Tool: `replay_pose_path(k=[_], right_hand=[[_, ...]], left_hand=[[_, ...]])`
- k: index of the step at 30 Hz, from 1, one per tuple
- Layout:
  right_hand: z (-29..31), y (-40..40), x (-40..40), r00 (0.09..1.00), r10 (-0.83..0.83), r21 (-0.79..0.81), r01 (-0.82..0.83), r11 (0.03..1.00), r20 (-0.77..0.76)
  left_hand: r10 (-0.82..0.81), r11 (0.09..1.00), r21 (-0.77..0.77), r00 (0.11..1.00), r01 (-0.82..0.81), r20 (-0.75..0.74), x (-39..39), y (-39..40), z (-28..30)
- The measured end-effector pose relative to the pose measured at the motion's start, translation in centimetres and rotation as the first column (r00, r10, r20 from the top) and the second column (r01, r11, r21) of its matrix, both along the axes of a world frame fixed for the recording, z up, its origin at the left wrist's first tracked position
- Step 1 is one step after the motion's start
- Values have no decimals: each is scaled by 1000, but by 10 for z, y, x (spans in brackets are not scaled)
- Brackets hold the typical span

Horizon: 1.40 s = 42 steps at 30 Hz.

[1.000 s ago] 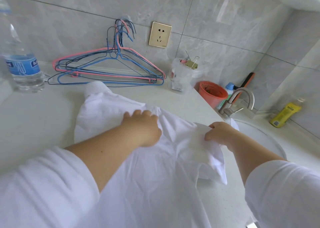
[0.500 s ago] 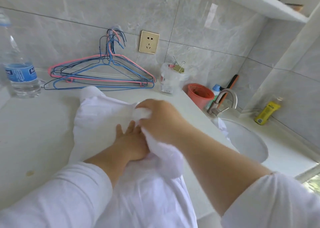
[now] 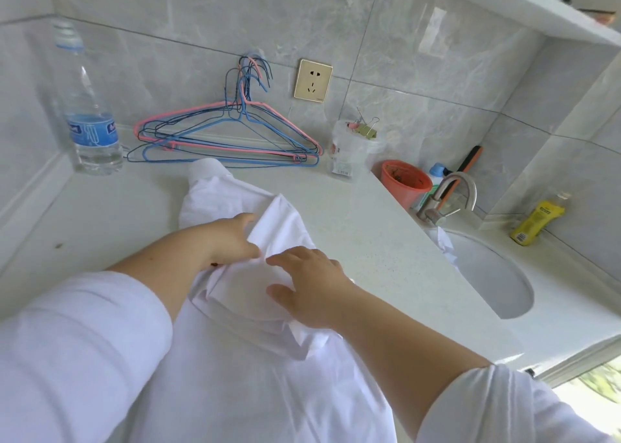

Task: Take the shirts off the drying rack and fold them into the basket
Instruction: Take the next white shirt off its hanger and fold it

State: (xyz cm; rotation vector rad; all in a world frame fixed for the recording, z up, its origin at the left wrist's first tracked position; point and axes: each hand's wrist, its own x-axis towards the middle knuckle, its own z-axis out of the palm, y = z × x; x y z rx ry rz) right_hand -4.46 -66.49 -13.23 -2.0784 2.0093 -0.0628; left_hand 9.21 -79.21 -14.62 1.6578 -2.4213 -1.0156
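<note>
The person wears a white top: the left sleeve (image 3: 77, 338) at 8 o'clock and right sleeve (image 3: 504, 405) at 4 o'clock end above bare forearms.

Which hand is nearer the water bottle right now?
Left. The left hand grips the white shirt below and to the right of the water bottle; the right hand presses the fold farther right.

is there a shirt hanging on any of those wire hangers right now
No, the hangers lean bare against the wall, and the white shirt lies on the counter.
</note>
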Motion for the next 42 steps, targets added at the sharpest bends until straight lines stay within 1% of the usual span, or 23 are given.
replay_pose_path(k=[1, 3, 5, 7, 9, 11, 13, 14, 15, 16, 18, 19, 21, 22, 23, 24, 26, 29, 32, 34, 37, 39, 42], right_hand=[[-7, 3, -2, 998, -11, 46, 14, 999, -63], [-26, 12, -3, 992, -6, 140, 24, 990, -123], [-44, 21, 0, 986, 8, 146, 17, 989, -169], [-54, 26, 1, 983, -12, 122, 35, 992, -183], [-52, 25, 1, 986, -21, 125, 42, 991, -164], [-42, 29, -2, 997, -54, 68, 59, 996, -63], [-30, 41, -10, 980, -141, -121, 159, 980, 144], [-23, 50, -16, 952, -180, -223, 237, 946, 249], [-17, 65, -23, 916, -207, -291, 314, 904, 344], [-11, 76, -32, 875, -223, -325, 380, 866, 430], [-7, 107, -50, 798, -287, -318, 500, 805, 529], [-8, 122, -58, 741, -338, -268, 566, 780, 580], [-17, 155, -68, 595, -436, -122, 673, 729, 675], [-22, 171, -71, 538, -480, -44, 696, 717, 692], [-31, 185, -74, 508, -513, 35, 687, 726, 692], [-40, 198, -76, 505, -537, 110, 651, 751, 675], [-57, 216, -72, 507, -561, 239, 566, 789, 654], [-75, 224, -63, 416, -549, 349, 466, 813, 725], [-82, 218, -54, 328, -495, 386, 346, 856, 804], [-85, 211, -49, 280, -480, 398, 301, 866, 832], [-90, 206, -48, 185, -528, 480, 250, 841, 829], [-95, 210, -51, 177, -581, 544, 217, 811, 795], [-100, 220, -55, 232, -642, 630, 131, 765, 731]], left_hand=[[-40, 997, -63, 997, 45, 68, -3, 2, -2], [-73, 987, -133, 989, 90, 131, -8, 9, -10], [-68, 966, -233, 978, 114, 198, -13, 19, -20], [-60, 935, -327, 972, 134, 227, -16, 27, -27], [-42, 925, -358, 970, 129, 239, -16, 33, -27], [-4, 914, -391, 966, 109, 259, -14, 39, -26], [56, 903, -424, 963, 63, 263, -6, 46, -22], [89, 904, -426, 969, 18, 230, -1, 51, -19], [123, 903, -429, 977, -36, 176, 5, 61, -16], [151, 896, -436, 982, -85, 118, 11, 69, -12], [192, 883, -436, 981, -173, 1, 24, 99, -8], [212, 882, -418, 975, -220, -65, 31, 116, -8], [261, 877, -366, 949, -310, -177, 45, 154, -16], [293, 867, -344, 928, -359, -229, 52, 171, -21], [333, 847, -332, 901, -415, -277, 58, 188, -25], [382, 824, -312, 870, -473, -312, 64, 207, -30], [485, 789, -213, 797, -577, -360, 73, 236, -40], [610, 746, -30, 701, -665, -369, 87, 273, -56], [668, 732, 148, 659, -665, -346, 94, 297, -68], [675, 737, 251, 664, -627, -322, 98, 304, -73], [619, 781, 294, 747, -551, -245, 102, 308, -78], [606, 778, 331, 777, -534, -171, 106, 313, -81], [584, 774, 376, 803, -510, -114, 110, 320, -83]])
